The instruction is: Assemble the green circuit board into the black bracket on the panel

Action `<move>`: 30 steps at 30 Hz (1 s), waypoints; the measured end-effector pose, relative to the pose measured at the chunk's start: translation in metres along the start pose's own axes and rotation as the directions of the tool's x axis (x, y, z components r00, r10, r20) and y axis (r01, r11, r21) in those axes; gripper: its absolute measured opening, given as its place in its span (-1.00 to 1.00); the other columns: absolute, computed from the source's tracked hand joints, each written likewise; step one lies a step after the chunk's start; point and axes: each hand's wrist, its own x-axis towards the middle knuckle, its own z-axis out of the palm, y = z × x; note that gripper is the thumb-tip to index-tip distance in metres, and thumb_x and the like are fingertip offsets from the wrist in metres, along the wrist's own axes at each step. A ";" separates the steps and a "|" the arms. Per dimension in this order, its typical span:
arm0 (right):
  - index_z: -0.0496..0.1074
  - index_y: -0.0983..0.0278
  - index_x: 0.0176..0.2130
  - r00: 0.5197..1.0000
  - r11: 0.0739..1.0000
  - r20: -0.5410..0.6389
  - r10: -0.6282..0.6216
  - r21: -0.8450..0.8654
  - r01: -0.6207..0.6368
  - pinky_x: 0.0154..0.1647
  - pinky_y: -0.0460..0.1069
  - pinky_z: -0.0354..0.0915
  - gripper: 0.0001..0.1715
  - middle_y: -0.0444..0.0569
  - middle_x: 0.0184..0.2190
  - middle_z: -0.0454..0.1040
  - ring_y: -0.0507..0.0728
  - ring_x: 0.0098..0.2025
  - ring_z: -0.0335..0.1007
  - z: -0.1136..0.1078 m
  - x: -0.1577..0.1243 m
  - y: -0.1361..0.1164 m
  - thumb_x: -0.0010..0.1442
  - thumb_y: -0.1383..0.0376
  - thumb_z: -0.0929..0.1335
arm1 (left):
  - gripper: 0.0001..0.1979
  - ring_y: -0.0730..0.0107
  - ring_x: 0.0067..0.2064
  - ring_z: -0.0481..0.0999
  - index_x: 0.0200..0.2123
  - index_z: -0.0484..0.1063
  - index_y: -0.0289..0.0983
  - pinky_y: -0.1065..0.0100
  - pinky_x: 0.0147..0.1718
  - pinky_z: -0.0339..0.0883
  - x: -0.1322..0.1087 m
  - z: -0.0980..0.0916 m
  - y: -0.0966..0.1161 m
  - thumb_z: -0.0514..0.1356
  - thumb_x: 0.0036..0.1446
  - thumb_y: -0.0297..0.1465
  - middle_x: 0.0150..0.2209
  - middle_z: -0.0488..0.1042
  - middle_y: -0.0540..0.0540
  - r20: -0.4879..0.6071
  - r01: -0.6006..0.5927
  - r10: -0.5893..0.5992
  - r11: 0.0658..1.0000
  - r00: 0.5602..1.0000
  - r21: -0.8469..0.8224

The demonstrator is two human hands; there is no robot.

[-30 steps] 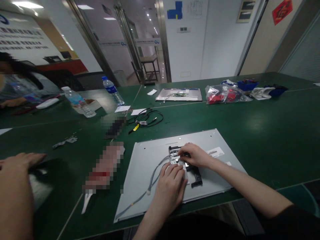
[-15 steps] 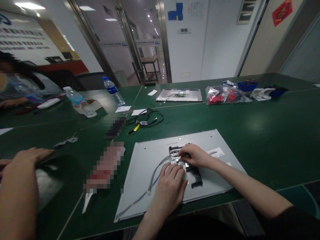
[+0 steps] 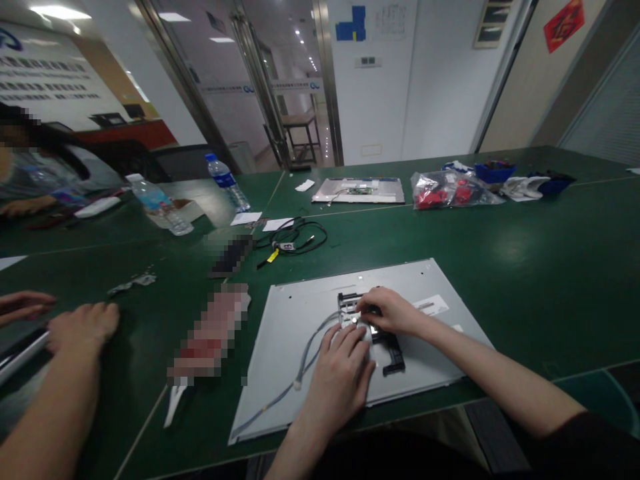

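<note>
Left hand (image 3: 343, 367), fingers loosely bent over small board (image 3: 349, 319); right hand (image 3: 389, 311) curled there; grip hidden on both. Leftward, white-capped bottle (image 3: 160, 205), blue-capped bottle (image 3: 227, 183). Centre, pale panel (image 3: 300, 317) flat on table (image 3: 500, 267): grey cable (image 3: 303, 357) laid across, black bracket (image 3: 393, 351) positioned, board work seemingly unfinished. Right, clear bag (image 3: 477, 192) holding red items (image 3: 430, 198); blue bin (image 3: 495, 172), dark contents.

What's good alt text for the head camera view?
A person's left-hand grip and right-hand grip are at a black frame on a silver panel, gray cables trailing leftward, on a green table. Another person's arm shows at left; beyond lie a coiled black cable and second panel.
</note>
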 end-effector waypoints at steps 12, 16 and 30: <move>0.49 0.27 -0.20 1.000 1.000 0.008 0.006 -0.011 -0.006 -0.18 -0.03 0.25 -0.79 -0.05 -0.32 0.55 0.10 -0.26 0.42 0.000 0.000 0.000 0.12 0.48 0.42 | -0.81 0.05 0.22 0.28 -0.11 0.41 -0.23 -0.12 0.26 0.07 0.000 -0.001 0.002 0.12 0.21 -0.43 0.12 0.38 -0.19 0.038 0.035 -0.035 0.999 0.999 0.000; 0.49 0.27 -0.21 1.000 1.000 0.004 0.002 -0.012 -0.002 -0.18 -0.02 0.25 -0.79 -0.05 -0.33 0.55 0.11 -0.26 0.42 0.000 0.000 -0.001 0.11 0.48 0.43 | -0.80 0.05 0.22 0.28 -0.10 0.40 -0.23 -0.13 0.27 0.07 0.001 -0.002 0.002 0.13 0.19 -0.44 0.12 0.39 -0.18 0.031 0.036 -0.036 0.999 0.999 0.001; 0.47 0.27 -0.23 0.980 0.995 -0.180 0.083 -0.041 -0.092 -0.13 0.01 0.23 -0.85 -0.07 -0.33 0.54 0.10 -0.26 0.42 -0.031 0.003 0.012 0.17 0.46 0.39 | -0.68 0.05 0.21 0.30 0.02 0.31 -0.26 -0.14 0.27 0.04 0.000 -0.002 0.001 0.12 0.18 -0.44 0.11 0.41 -0.20 0.010 0.041 -0.040 0.999 0.999 -0.014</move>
